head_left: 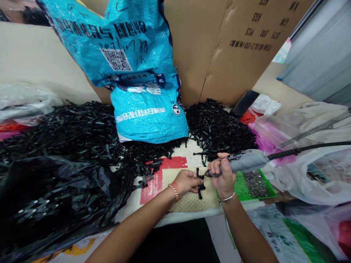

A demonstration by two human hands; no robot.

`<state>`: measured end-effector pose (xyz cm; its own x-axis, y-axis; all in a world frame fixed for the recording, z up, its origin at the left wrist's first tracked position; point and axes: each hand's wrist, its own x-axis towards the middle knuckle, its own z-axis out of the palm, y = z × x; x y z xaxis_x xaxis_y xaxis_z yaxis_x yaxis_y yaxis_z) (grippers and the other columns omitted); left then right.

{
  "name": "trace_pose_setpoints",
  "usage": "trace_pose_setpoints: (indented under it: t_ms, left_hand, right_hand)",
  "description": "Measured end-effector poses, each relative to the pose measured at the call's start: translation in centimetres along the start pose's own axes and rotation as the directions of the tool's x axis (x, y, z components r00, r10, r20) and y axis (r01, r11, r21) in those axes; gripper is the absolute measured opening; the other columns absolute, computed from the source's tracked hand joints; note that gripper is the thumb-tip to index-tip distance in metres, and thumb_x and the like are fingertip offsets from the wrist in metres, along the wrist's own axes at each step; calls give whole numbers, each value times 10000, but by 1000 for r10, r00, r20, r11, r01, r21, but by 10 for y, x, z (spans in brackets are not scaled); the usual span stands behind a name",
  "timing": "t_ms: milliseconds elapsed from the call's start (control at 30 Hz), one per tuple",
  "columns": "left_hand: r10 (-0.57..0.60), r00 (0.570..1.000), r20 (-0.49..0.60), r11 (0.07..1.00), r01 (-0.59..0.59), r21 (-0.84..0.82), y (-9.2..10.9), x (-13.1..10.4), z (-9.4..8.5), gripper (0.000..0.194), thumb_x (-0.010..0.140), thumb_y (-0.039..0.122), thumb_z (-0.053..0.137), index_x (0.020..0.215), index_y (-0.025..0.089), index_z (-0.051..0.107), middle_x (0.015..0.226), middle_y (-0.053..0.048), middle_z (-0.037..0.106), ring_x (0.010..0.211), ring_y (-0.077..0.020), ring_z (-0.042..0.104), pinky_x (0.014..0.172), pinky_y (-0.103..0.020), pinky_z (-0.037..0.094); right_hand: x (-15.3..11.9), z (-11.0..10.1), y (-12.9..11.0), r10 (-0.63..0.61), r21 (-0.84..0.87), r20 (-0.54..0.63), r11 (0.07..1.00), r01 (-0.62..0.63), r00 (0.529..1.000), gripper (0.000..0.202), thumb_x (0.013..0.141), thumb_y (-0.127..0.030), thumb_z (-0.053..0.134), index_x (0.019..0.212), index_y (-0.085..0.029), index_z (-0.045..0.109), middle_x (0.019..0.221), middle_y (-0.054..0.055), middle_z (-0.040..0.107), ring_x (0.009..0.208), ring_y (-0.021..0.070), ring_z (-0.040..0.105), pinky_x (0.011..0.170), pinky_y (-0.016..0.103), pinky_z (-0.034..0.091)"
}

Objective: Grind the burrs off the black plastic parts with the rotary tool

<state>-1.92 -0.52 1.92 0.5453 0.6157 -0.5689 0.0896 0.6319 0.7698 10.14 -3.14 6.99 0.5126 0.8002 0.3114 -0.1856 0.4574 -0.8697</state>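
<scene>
My left hand [186, 182] pinches a small black plastic part [201, 182] above a beige textured mat [189, 202]. Wrapped around the front of a grey electric screwdriver [244, 161] is my right hand [225, 175]. The screwdriver lies nearly level, its tip pointing left and close to the black part; whether they touch I cannot tell. Just right of my right hand sits a green tray [270, 188] with many small metal screws [255, 182] in it. A red printed sheet [150, 190] shows from under the mat.
Heaps of black plastic parts [68, 124] spread left and right [219, 124]. A blue woven sack [150, 120] stands behind the mat, before a cardboard box [203, 44]. A black bag [90, 182] lies at left. The screwdriver's black cable [309, 147] runs right, past plastic bags [309, 182].
</scene>
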Motion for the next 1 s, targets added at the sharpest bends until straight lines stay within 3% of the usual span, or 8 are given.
trace_pose_setpoints:
  t_ms: [1000]
  left_hand:
    - [16,1000,-10,999,-16,31,1,-2,1,353,616,327,879,683,102,616,564,0,614,493,-88,582,515,-214,546]
  right_hand:
    - [-9,0,5,-66,-22,58,998,67,996,243,859,-472,657,939,-263,564,460,-97,377,392,126,389,465,282,422]
